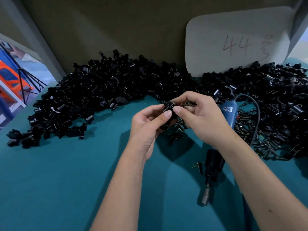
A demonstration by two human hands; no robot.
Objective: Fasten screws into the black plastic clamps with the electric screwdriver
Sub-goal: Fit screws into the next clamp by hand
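Above the teal felt-covered tabletop (66, 172), both hands met at the middle of the view around one small black plastic clamp (169, 108). The left hand (148, 129) cradled the clamp from below and from its own side, thumb curled over the top and fingers wrapped beneath. The right hand (198, 117) came in from the opposite side, its thumb and forefinger pinched on a small dark screw with a brassy tip (173, 102) at the clamp's upper edge. Whether the screw was already seated in its hole could not be told; the fingers hid the joint.

What the coming move seemed to turn on was the blue-and-black corded electric screwdriver (215, 162), which lay untouched on the cloth, on the right-hand side and nearer to the person than the clamp. Its long axis ran roughly away from the person, the silver socket bit (205, 198) pointing back toward the body and the blue handle end reaching up under the right wrist. The right hand was plainly the nearer one, so it would probably have to release the screw and drop back for the tool while the left kept the clamp steady.

A large heap of loose black clamps (100, 90) curved along the far side, and scattered dark screws (260, 130) lay to the right.
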